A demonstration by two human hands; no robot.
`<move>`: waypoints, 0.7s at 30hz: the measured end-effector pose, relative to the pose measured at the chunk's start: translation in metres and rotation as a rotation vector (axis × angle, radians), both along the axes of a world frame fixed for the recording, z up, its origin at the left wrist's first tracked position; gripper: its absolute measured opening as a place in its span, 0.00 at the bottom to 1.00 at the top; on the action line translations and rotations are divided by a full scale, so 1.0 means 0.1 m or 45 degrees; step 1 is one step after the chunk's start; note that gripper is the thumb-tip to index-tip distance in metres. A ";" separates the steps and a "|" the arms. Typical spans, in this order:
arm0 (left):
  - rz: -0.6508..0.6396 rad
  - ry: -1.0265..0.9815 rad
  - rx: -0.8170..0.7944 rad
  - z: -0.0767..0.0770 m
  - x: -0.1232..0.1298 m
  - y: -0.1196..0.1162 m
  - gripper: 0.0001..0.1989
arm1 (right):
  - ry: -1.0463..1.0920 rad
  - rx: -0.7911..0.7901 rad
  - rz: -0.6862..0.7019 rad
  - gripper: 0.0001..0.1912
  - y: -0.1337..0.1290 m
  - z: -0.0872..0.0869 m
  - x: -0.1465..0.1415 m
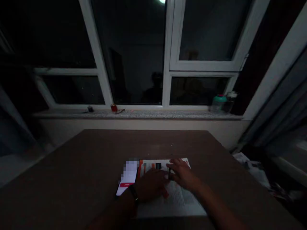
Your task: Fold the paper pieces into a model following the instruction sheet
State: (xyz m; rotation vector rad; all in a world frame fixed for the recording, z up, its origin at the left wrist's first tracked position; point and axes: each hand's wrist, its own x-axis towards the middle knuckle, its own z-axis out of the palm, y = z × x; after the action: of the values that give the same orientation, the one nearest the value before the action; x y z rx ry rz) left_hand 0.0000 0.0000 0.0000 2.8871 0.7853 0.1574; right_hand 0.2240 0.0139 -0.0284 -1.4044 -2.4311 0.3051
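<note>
A printed paper sheet point(174, 199) with orange and dark bars along its top lies flat on the brown table point(72, 179). My left hand point(151, 185), with a dark band on its wrist, rests on the sheet's left part, its fingers curled and dim. My right hand point(183, 174) lies on the sheet's upper right, fingers spread, its fingertips close to my left hand. Neither hand visibly lifts the paper. Beside my left hand, a white card with a red label point(127, 179) lies partly under the sheet, and its top is blurred out.
Beyond the table runs a stone windowsill point(136, 115) holding a small red object point(114, 108), a dark object point(90, 109) and a bottle with a green lid point(219, 103). White-framed dark windows point(168, 57) stand behind it. A curtain point(275, 105) hangs at right, above crumpled white material point(251, 169).
</note>
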 end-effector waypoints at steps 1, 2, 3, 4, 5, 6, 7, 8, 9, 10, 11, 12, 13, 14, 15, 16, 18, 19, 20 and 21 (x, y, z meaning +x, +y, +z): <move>0.003 -0.001 0.007 -0.01 0.00 0.00 0.17 | 0.000 0.000 0.000 0.23 0.00 0.00 0.00; 0.004 -0.004 0.013 -0.03 -0.01 0.00 0.17 | 0.002 0.000 -0.001 0.23 -0.01 0.00 0.01; 0.002 -0.009 0.018 -0.04 -0.01 0.01 0.16 | 0.006 0.002 -0.003 0.23 -0.01 0.00 0.01; -0.002 -0.016 0.021 -0.05 -0.02 0.01 0.16 | 0.013 0.003 -0.006 0.23 -0.02 0.01 0.01; -0.011 -0.026 0.025 -0.05 -0.02 0.01 0.16 | 0.025 0.007 -0.007 0.22 -0.02 0.01 0.01; -0.023 -0.038 0.026 -0.06 -0.02 0.01 0.16 | 0.038 0.011 -0.010 0.22 -0.03 0.03 0.01; -0.034 -0.050 0.024 -0.06 -0.02 0.01 0.16 | 0.049 0.012 -0.017 0.22 -0.03 0.04 0.01; -0.041 -0.060 0.021 -0.06 -0.03 0.02 0.17 | 0.058 0.011 -0.028 0.22 -0.03 0.05 0.01; -0.047 -0.066 0.015 -0.05 -0.03 0.02 0.17 | 0.065 0.011 -0.043 0.23 -0.03 0.06 0.01; -0.049 -0.069 0.011 -0.05 -0.03 0.02 0.17 | 0.070 0.011 -0.053 0.23 -0.03 0.07 0.01; -0.048 -0.071 0.008 -0.05 -0.03 0.02 0.17 | 0.075 0.014 -0.057 0.23 -0.02 0.08 0.01; -0.043 -0.074 0.008 -0.05 -0.03 0.02 0.18 | 0.080 0.020 -0.058 0.23 -0.02 0.08 0.01; -0.040 -0.078 0.008 -0.05 -0.03 0.02 0.18 | 0.086 0.026 -0.056 0.22 -0.02 0.08 0.01; -0.039 -0.080 0.005 -0.05 -0.03 0.01 0.18 | 0.089 0.028 -0.049 0.22 -0.01 0.08 0.01; -0.041 -0.082 0.001 -0.05 -0.03 0.01 0.18 | 0.088 0.025 -0.043 0.22 -0.01 0.08 0.01; -0.042 -0.082 -0.002 -0.04 -0.03 0.01 0.18 | 0.082 0.018 -0.041 0.21 -0.01 0.07 0.00; -0.045 -0.076 -0.009 -0.03 -0.03 0.01 0.19 | 0.064 0.002 -0.047 0.21 -0.02 0.07 0.00; -0.045 -0.074 -0.011 -0.03 -0.03 0.01 0.19 | 0.054 -0.004 -0.051 0.21 -0.02 0.07 0.00; -0.043 -0.074 -0.010 -0.03 -0.03 0.01 0.19 | 0.047 -0.008 -0.055 0.21 -0.02 0.07 0.00; -0.044 -0.075 -0.010 -0.03 -0.03 0.01 0.19 | 0.043 -0.011 -0.058 0.21 -0.02 0.07 0.00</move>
State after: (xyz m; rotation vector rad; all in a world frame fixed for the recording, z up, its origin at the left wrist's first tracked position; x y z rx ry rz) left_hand -0.0031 0.0010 -0.0025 2.8724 0.7241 0.2332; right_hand 0.2236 0.0115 -0.0209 -1.4442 -2.3698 0.3261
